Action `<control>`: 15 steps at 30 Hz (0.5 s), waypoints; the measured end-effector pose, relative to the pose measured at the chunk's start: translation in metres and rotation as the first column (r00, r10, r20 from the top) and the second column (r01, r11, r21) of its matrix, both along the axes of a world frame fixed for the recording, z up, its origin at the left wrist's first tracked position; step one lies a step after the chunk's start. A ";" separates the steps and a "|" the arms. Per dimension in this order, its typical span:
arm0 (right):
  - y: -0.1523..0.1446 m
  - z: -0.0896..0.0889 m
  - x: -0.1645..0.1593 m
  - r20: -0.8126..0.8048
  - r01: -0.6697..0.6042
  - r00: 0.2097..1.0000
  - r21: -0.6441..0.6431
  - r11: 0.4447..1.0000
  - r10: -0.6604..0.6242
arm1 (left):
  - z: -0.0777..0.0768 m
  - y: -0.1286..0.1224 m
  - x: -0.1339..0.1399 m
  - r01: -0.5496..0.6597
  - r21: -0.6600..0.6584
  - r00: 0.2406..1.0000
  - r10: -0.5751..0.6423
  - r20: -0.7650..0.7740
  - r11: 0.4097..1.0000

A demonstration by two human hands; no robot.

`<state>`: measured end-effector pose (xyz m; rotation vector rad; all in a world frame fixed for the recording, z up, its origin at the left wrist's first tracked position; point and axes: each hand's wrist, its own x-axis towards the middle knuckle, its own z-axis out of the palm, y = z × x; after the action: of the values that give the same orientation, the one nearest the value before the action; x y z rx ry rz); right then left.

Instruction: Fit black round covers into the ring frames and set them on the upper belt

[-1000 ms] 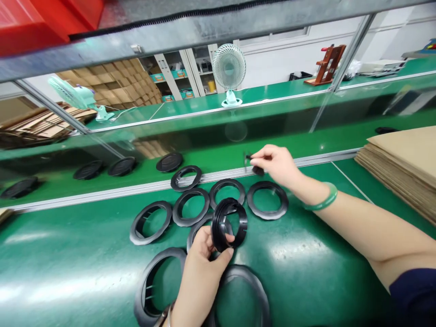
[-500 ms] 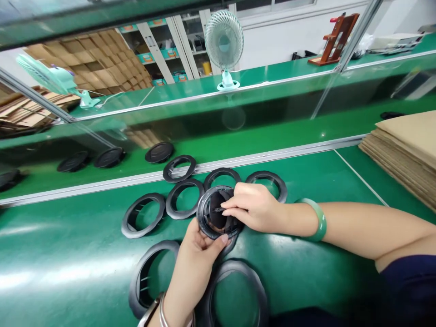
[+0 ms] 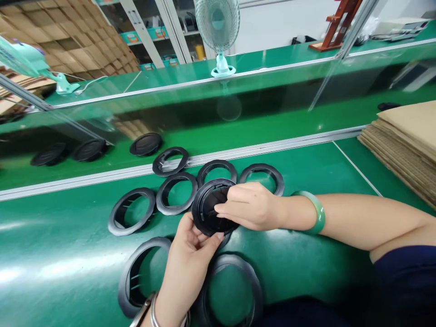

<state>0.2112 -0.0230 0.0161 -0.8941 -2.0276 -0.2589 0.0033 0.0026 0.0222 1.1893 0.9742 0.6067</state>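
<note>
My left hand [image 3: 189,259] grips a round black plastic ring [image 3: 196,213] by its lower edge, thumb in front and fingers behind. Inside this ring sits a dark disc [image 3: 211,200] that fills most of the opening. The fingers of my right hand [image 3: 254,206] are pinched together at the middle of the disc; the bit between the fingertips is hidden. Just beyond the held part lie similar loose rings, among them one at the left [image 3: 116,222] and one behind my right hand [image 3: 279,181]. Two larger-looking rings [image 3: 124,277] are near my left forearm.
A metal rail [image 3: 289,141] crosses the green table behind the rings. Several round black parts [image 3: 146,144] lie past it. Stacked brown cardboard [image 3: 408,141] stands at the right. Two mint-green fans [image 3: 218,27] are on the shelf beyond a clear panel.
The disc inside the held ring has turned from standing partly edge-on to lying nearly flat across the opening. My view has shifted slightly down and right.
</note>
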 end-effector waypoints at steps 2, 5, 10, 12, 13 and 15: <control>-0.001 0.008 0.003 -0.117 -0.031 0.993 0.008 0.999 0.032 | 0.002 0.000 -0.001 0.017 -0.011 1.000 -0.017 0.006 1.000; 0.004 0.022 0.010 -0.414 0.067 0.907 -0.050 0.996 -0.082 | 0.006 0.001 -0.004 0.044 -0.054 0.998 -0.041 0.055 0.998; 0.013 0.024 0.023 -0.567 0.156 0.793 -0.163 0.974 -0.222 | 0.010 0.003 -0.007 0.017 -0.229 0.962 0.047 0.268 0.973; 0.007 0.020 0.024 -0.517 0.154 0.821 -0.212 0.965 -0.244 | 0.010 0.000 -0.007 0.106 -0.187 0.941 -0.038 0.337 0.977; 0.004 0.017 0.023 -0.484 0.166 0.835 -0.227 0.959 -0.260 | 0.011 -0.002 -0.006 0.183 -0.146 0.926 -0.121 0.358 0.972; 0.002 0.013 0.019 -0.426 0.193 0.861 -0.233 0.953 -0.279 | 0.011 -0.009 -0.003 0.345 -0.053 0.871 -0.299 0.389 0.937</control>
<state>0.2306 -0.0213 0.0289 -1.2000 -1.5192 0.0110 0.0001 -0.0068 0.0333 1.0478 0.4636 0.4748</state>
